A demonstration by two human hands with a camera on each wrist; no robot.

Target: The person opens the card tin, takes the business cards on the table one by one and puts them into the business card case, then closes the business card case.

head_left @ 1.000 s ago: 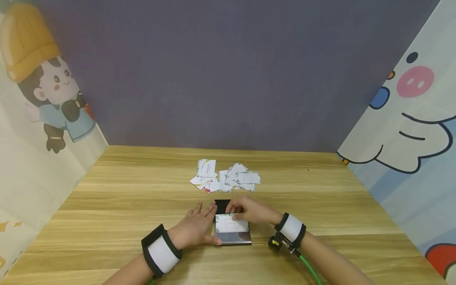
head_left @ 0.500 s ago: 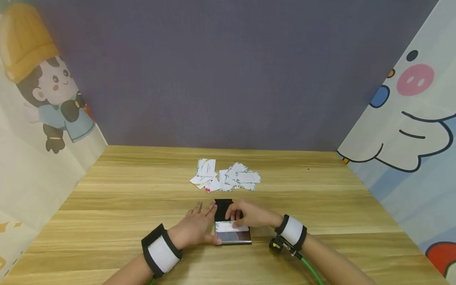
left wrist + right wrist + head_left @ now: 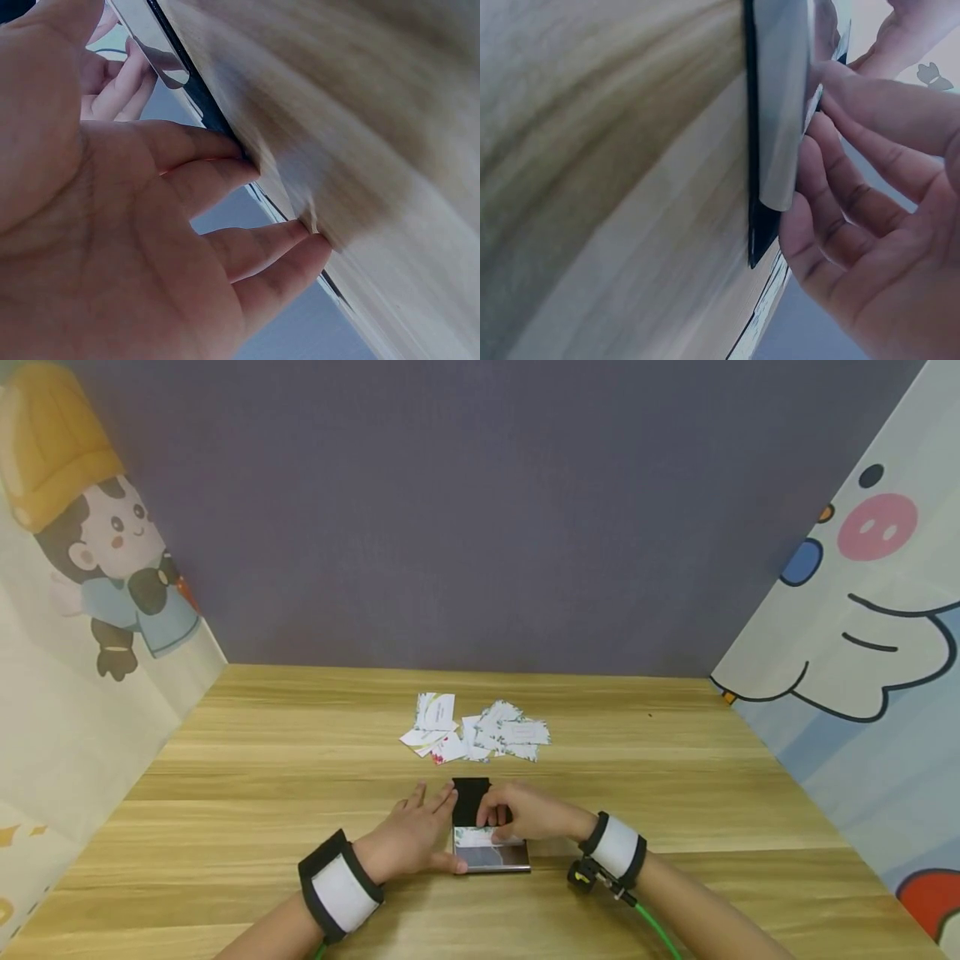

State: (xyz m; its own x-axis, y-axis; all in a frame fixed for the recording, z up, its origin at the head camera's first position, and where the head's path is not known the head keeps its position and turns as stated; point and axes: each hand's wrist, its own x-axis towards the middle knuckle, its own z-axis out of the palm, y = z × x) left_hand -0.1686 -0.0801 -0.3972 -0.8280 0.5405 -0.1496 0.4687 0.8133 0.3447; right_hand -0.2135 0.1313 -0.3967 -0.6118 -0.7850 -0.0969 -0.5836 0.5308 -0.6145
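A card case lies in front of me, with a black flap (image 3: 470, 802) on the far side and a shiny metal pocket (image 3: 491, 858) on the near side. A white business card (image 3: 472, 837) with printed leaves stands partly inside the pocket, its far strip showing. My right hand (image 3: 528, 812) has its fingers curled over the case and pinches the card, thumb on its face; in the right wrist view, the fingers (image 3: 840, 195) bunch beside the metal pocket. My left hand (image 3: 416, 837) rests spread along the case's left side, thumb at the near left corner, fingertips (image 3: 311, 244) on the table.
Behind the case, several white cards lie loosely overlapped in a right pile (image 3: 502, 733) and a left pile (image 3: 435, 718). A dark grey panel (image 3: 465, 527) rises at the back of the wooden table (image 3: 262, 752), with cartoon-printed sheets on both sides.
The card has slid toward me, deeper into the metal pocket, so less of it shows and more of the black flap is uncovered. My left hand has stayed in place.
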